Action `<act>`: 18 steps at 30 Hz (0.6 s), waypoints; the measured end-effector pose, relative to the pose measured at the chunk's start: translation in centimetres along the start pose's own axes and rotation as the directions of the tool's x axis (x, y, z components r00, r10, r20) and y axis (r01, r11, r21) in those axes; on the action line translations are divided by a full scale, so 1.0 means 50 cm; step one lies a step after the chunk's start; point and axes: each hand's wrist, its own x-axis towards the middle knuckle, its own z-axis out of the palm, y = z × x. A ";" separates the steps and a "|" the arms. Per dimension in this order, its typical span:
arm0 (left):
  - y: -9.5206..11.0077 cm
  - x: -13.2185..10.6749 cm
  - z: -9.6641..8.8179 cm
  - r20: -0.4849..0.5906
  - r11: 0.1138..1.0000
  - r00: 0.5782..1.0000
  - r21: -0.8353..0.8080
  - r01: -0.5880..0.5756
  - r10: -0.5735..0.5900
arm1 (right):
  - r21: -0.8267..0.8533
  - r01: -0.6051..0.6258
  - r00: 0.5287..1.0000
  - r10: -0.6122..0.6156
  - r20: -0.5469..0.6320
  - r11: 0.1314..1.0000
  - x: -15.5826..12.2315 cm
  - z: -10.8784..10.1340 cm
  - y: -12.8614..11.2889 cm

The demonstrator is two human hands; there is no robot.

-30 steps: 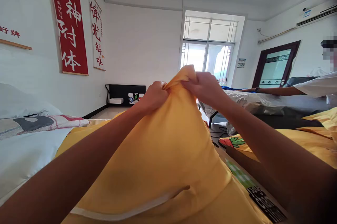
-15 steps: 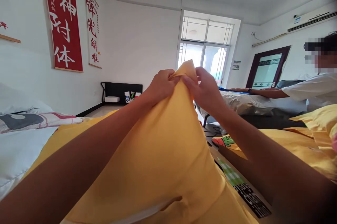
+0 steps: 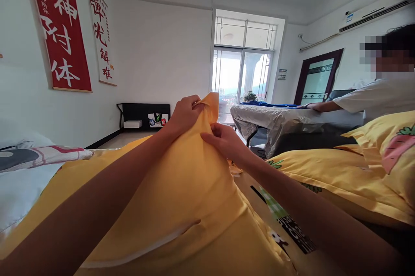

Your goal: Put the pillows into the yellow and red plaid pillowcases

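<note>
A yellow pillowcase (image 3: 181,189) with a pillow inside it stands up in front of me, its top corner raised. My left hand (image 3: 185,113) is closed in a fist round that top corner. My right hand (image 3: 223,141) sits a little lower on the right edge of the case, fingers pinched on the yellow cloth. A white seam or opening runs across the lower part of the case.
A yellow printed bed cover (image 3: 340,176) spreads to the right, with a strawberry-print pillow (image 3: 394,146). A white pillow (image 3: 19,172) lies at the left. A person in a white shirt (image 3: 376,99) leans on a covered table (image 3: 285,118). Red banners (image 3: 60,30) hang on the wall.
My right hand has slid down from the top corner to the right edge of the pillowcase. The view has turned to the right, and the other person shows more.
</note>
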 end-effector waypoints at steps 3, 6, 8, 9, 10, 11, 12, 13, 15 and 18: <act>-0.017 0.005 0.007 0.039 0.998 0.999 0.060 -0.011 0.008 | -0.009 -0.006 1.000 0.006 0.021 1.000 -0.001 -0.014 0.021; -0.030 0.008 0.021 0.062 0.994 0.998 0.102 -0.029 0.023 | 0.074 -0.052 0.989 0.041 0.144 0.996 -0.010 -0.031 0.044; -0.033 0.005 0.032 0.056 0.990 0.998 0.131 -0.048 0.041 | 0.159 -0.111 0.974 0.075 0.216 0.981 -0.017 -0.040 0.060; -0.032 0.003 0.036 0.043 0.988 0.998 0.140 -0.061 0.055 | 0.191 -0.131 0.969 0.085 0.232 0.973 -0.020 -0.045 0.068; -0.029 -0.001 0.039 0.026 0.986 0.997 0.147 -0.074 0.071 | 0.211 -0.133 0.971 0.085 0.222 0.968 -0.023 -0.048 0.076; -0.026 -0.006 0.039 0.009 0.983 0.996 0.162 -0.088 0.088 | 0.221 -0.114 0.980 0.073 0.185 0.969 -0.025 -0.051 0.085; -0.021 -0.010 0.038 0.000 0.974 0.995 0.202 -0.102 0.104 | 0.221 -0.080 0.990 0.053 0.127 0.972 -0.027 -0.053 0.093; -0.017 -0.015 0.035 0.003 0.954 0.993 0.277 -0.115 0.119 | 0.213 -0.045 0.997 0.030 0.074 0.976 -0.028 -0.053 0.100; -0.009 -0.021 0.029 0.054 0.852 0.989 0.503 -0.148 0.140 | 0.213 -0.006 0.999 -0.003 0.043 0.977 -0.030 -0.047 0.112; -0.004 -0.022 0.021 0.157 0.623 0.977 0.753 -0.211 0.141 | 0.249 -0.011 0.994 -0.016 0.105 0.968 -0.028 -0.026 0.124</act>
